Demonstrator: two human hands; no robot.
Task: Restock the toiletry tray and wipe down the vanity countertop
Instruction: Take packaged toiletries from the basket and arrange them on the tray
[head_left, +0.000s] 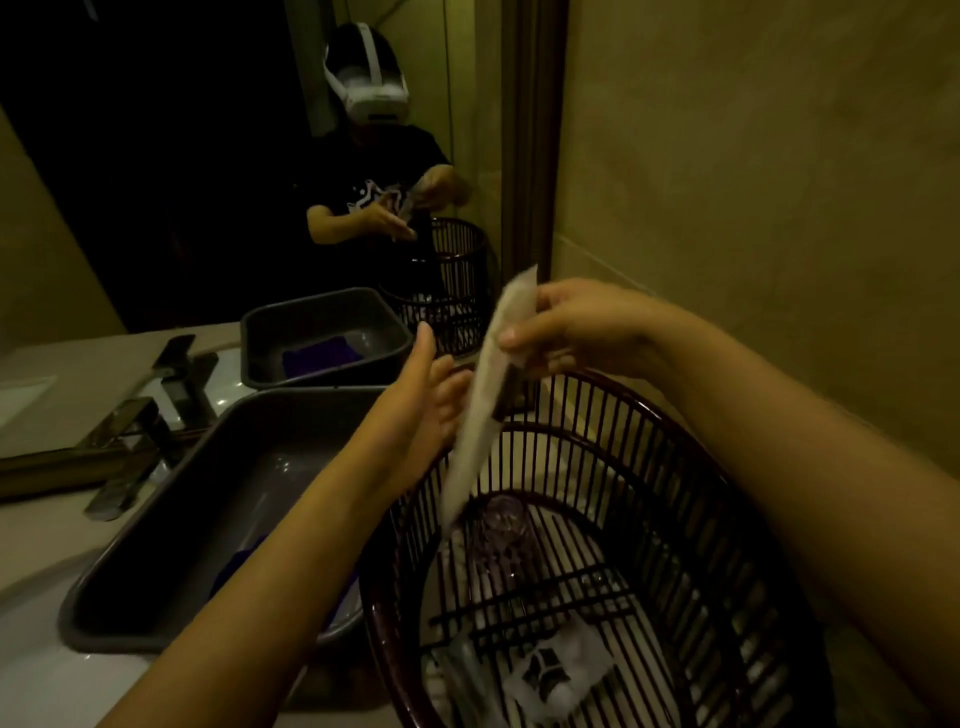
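While the right hand (571, 327) pinches the top of a long pale sachet (488, 395) between thumb and fingers, the packet hangs tilted, blurred, its lower end dipping inside the dark slatted basket (675, 452). Sachet sits about centre frame, just past 12 o'clock of the basket rim. Left hand (421, 410) at roughly 9 o'clock of the sachet, fingers spread and loosely extended, palm toward the packet; whether it touches the packet cannot be told through the blur, and it grips nothing clearly. Basket fills 5 o'clock of the frame, holding a clear purple-tinted bottle (506, 530) lying on its floor and a crinkled wrapped packet (550, 670) with a dark label nearer 6 o'clock. Grey plastic tray (171, 514) at 8 o'clock, just beside the basket, on the pale countertop (36, 680); something purple (244, 566) lies in it, partly hidden by the left forearm. Dark faucet (130, 431) at 9 o'clock of the tray. Mirror (156, 156) at 11 o'clock reflects the tray, basket and the person wearing a white headset. Beige tiled wall (779, 182) at 2 o'clock. Lighting dim.
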